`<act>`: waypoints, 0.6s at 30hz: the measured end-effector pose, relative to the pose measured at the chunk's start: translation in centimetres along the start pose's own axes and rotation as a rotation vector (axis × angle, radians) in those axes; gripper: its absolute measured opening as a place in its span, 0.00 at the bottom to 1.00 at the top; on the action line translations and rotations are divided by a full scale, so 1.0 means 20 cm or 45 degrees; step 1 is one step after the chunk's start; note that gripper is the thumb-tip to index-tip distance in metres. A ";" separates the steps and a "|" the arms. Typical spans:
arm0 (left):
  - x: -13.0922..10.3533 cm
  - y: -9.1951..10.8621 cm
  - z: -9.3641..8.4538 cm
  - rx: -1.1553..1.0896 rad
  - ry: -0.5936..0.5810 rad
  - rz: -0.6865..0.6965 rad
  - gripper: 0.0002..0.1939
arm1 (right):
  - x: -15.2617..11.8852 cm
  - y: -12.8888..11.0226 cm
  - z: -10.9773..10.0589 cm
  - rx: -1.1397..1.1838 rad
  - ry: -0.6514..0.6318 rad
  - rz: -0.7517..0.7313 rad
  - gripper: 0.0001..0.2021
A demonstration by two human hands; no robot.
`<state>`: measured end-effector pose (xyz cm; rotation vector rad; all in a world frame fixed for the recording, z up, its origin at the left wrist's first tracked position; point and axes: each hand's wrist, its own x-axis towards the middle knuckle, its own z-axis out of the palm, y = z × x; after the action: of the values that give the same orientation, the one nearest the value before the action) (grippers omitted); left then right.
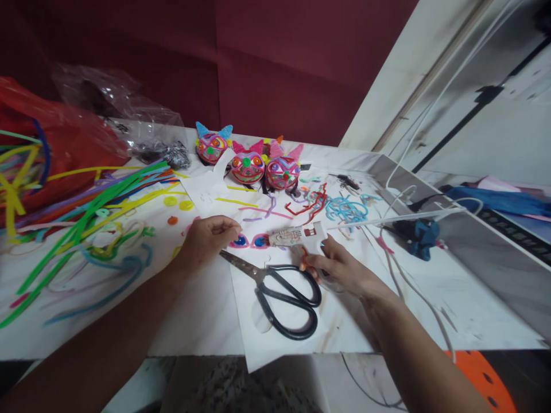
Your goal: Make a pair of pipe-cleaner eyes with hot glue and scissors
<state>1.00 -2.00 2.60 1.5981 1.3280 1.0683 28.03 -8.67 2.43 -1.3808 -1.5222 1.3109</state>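
Note:
My right hand (340, 267) is wrapped round the handle of a white glue gun (316, 232), its stained nozzle end pointing left. A long pale glue stick (404, 215) runs out of its back. My left hand (213, 238) is closed in a pinch; whatever lies between the fingertips is hidden. Just right of those fingertips are two eye-shaped pieces (260, 241) in pink and blue, one partly under the nozzle. Below both hands lie large black-handled scissors (286, 298), blades toward my left hand, on a white paper sheet (258, 344).
Three decorated cat-like heads (247, 163) with pointed ears stand at the back, a fourth partly hidden. Fuzzy craft stems (86, 212) spread over the left side, beside a red bag (73, 132). Blue scraps (346, 207) and a white cable (426, 298) lie to the right.

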 end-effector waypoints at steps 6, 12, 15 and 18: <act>0.01 -0.01 0.00 -0.016 -0.009 0.000 0.09 | 0.01 0.01 0.00 0.012 -0.008 -0.008 0.08; 0.00 0.00 0.00 -0.010 0.005 -0.008 0.09 | 0.00 0.00 0.00 0.003 0.001 0.003 0.08; 0.00 0.01 0.00 -0.017 0.009 -0.011 0.09 | 0.00 0.00 0.01 0.003 0.012 -0.007 0.08; 0.00 0.01 0.00 -0.013 0.006 -0.010 0.09 | 0.00 0.00 0.00 -0.016 0.010 -0.011 0.09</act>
<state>1.14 -1.96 2.75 1.5826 1.3288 1.0727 27.94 -8.65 2.34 -1.3840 -1.5321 1.2912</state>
